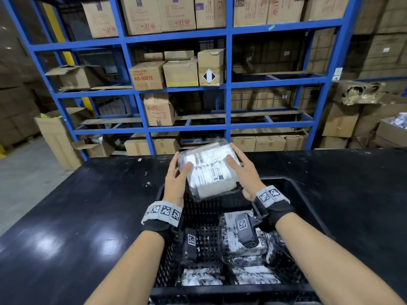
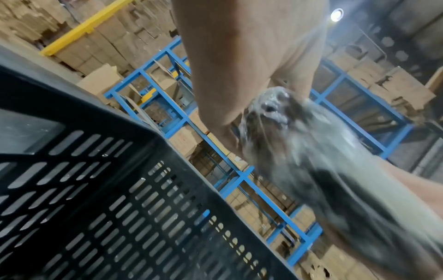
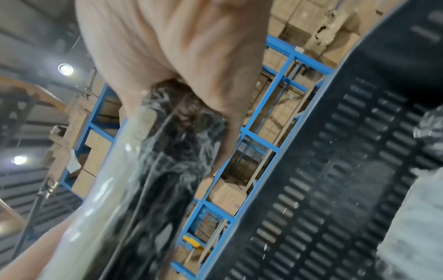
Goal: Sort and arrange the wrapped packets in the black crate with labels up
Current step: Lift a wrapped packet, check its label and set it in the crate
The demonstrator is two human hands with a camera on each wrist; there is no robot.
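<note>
A plastic-wrapped packet (image 1: 209,170) with a white printed label facing up hangs above the far end of the black crate (image 1: 308,208). My left hand (image 1: 176,175) grips its left edge, thumb on the label. My right hand (image 1: 240,170) grips its right edge, thumb on top. From the left wrist the packet (image 2: 311,155) is a blurred grey mass below the left hand (image 2: 227,106). In the right wrist view the right hand (image 3: 182,62) clasps the packet (image 3: 153,170). Several wrapped packets (image 1: 240,236) lie in the crate's near right part, labels mostly up.
The crate stands on a black table (image 1: 66,216). Blue racking (image 1: 229,89) loaded with cardboard boxes (image 1: 180,72) rises behind the table's far edge. The crate's perforated wall (image 2: 120,208) fills the left wrist view, and the wall (image 3: 347,180) shows from the right wrist too.
</note>
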